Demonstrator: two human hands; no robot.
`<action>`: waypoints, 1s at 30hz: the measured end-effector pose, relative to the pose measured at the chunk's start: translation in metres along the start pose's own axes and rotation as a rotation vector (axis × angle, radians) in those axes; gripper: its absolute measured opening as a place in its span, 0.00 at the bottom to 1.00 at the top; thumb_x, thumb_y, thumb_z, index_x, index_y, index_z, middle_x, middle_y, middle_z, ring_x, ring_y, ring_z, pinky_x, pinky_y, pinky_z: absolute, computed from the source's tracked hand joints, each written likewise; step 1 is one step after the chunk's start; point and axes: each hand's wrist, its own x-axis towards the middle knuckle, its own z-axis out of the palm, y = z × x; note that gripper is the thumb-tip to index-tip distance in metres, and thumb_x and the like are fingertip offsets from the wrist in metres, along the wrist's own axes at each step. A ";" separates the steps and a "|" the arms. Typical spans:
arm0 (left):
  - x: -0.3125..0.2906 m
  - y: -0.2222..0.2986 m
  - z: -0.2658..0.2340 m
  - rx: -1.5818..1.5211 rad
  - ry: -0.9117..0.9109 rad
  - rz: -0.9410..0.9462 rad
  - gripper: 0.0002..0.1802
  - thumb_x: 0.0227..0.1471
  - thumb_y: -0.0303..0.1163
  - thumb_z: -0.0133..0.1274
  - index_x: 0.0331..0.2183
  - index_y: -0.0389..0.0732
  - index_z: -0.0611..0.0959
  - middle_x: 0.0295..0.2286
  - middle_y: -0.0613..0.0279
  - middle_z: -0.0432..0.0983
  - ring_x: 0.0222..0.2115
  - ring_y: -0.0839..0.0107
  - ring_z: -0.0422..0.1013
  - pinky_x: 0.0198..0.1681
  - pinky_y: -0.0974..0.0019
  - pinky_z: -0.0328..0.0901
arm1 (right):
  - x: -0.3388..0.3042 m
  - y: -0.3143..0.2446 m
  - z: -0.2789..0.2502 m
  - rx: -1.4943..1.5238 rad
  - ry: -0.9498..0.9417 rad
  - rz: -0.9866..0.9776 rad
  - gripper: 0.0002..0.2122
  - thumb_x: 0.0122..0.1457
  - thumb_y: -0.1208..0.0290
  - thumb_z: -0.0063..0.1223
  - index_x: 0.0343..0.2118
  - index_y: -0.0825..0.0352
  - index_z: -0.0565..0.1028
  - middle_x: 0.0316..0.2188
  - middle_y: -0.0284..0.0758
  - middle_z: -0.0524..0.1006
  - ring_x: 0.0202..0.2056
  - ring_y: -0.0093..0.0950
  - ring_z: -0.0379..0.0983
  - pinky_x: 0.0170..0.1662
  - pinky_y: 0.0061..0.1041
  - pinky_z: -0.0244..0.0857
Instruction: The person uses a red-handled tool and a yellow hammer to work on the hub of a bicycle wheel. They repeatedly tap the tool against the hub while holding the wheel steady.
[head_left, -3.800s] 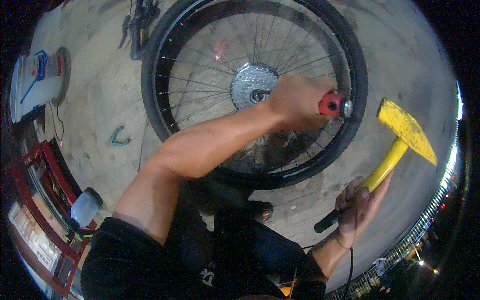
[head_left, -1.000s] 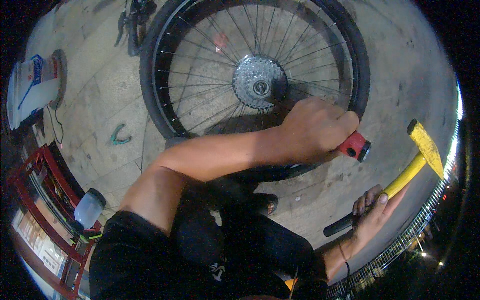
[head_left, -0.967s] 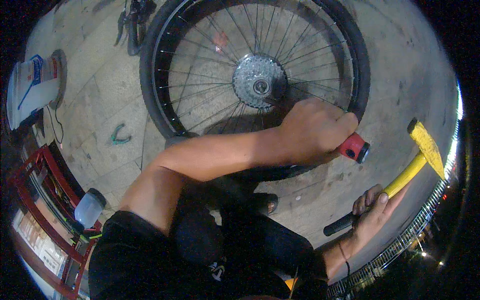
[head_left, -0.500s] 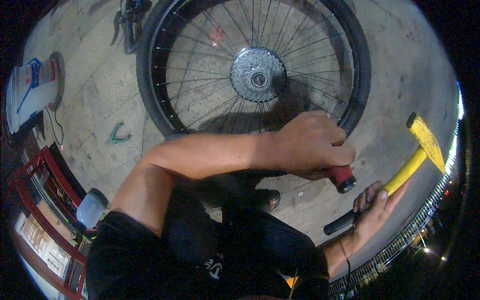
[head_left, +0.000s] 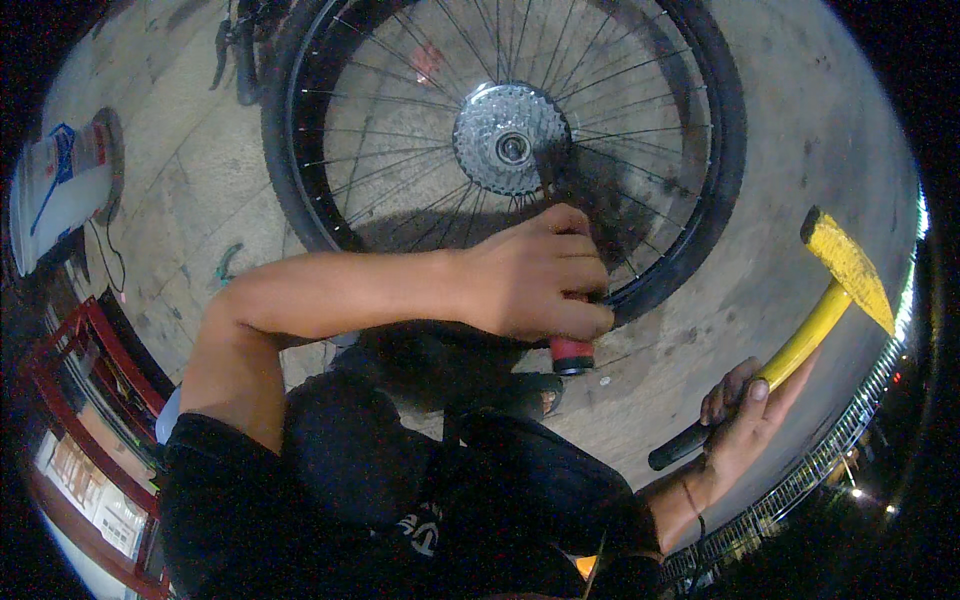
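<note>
My left hand (head_left: 535, 275) is closed around a red-handled screwdriver (head_left: 572, 352), its black end cap sticking out below my fingers. A dark, narrow shaft seems to run from the fist toward the lower edge of the silver cassette (head_left: 490, 135); I cannot tell whether its tip touches. The cassette sits at the hub of a bicycle wheel (head_left: 290, 150) in front of me. Off to the right, my right hand (head_left: 745, 405) grips a yellow hammer (head_left: 810, 340) by its handle, black grip end downward and head raised away from the wheel.
On the left stand a white bucket (head_left: 65, 190) and a red-framed rack (head_left: 95, 370). Green-handled pliers (head_left: 227, 262) lie on the paving, partly behind my left arm. A dark bicycle part (head_left: 243, 55) is at the upper left, and a metal railing (head_left: 800, 500) runs along the right.
My left hand has moved left with the screwdriver, whose handle now points more straight toward me, its shaft nearer the cassette. The hammer in my right hand has shifted only slightly.
</note>
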 end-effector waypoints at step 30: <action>-0.007 0.029 -0.021 -0.059 -0.042 -0.251 0.21 0.37 0.31 0.61 0.38 0.45 0.77 0.39 0.57 0.69 0.43 0.52 0.65 0.47 0.47 0.59 | -0.006 0.027 -0.016 0.157 -0.117 0.170 0.37 0.59 0.54 0.56 0.66 0.65 0.52 0.21 0.28 0.67 0.15 0.15 0.59 0.16 0.14 0.50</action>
